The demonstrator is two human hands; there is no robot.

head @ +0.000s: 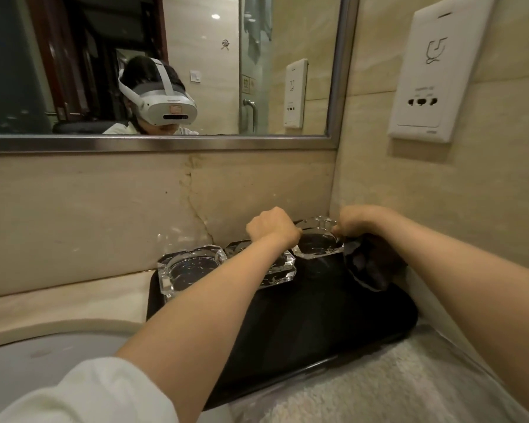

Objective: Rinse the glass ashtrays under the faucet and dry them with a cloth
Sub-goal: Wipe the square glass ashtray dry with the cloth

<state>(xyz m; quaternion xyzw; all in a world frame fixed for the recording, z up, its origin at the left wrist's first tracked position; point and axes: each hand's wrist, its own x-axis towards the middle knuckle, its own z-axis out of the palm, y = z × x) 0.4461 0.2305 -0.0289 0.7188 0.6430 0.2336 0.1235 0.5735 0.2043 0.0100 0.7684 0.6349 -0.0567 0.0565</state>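
A beige marble bathroom surface (pixel 58 296) runs under a steel-framed mirror (pixel 165 71), with a white socket plate (pixel 431 74) on the side wall and the rim of a basin (pixel 43 358) at lower left. A black tray (pixel 318 315) sits against the back wall, and a pale towel (pixel 394 383) lies just in front of it.

Three glass ashtrays stand in a row along the tray's far edge. The left ashtray (pixel 190 267) is untouched; the middle ashtray (pixel 275 273) is partly hidden behind the left forearm. The right ashtray (pixel 316 239) sits in the corner, between both hands.

The left hand (pixel 272 228) has its fingers curled over that ashtray's near-left rim, apparently steadying it or setting it square in the row. The right hand (pixel 361 221) pinches the opposite rim, and a dark cloth (pixel 373 264) bunches directly beneath that hand; whether the same grip also holds the cloth cannot be told.

Two hands on opposite rims suits heavy, slick glass that could slip or chip against the wall. With the cloth at hand and the ashtrays lined up away from the basin, this looks like the drying or putting-back stage. The faucet is not in view.
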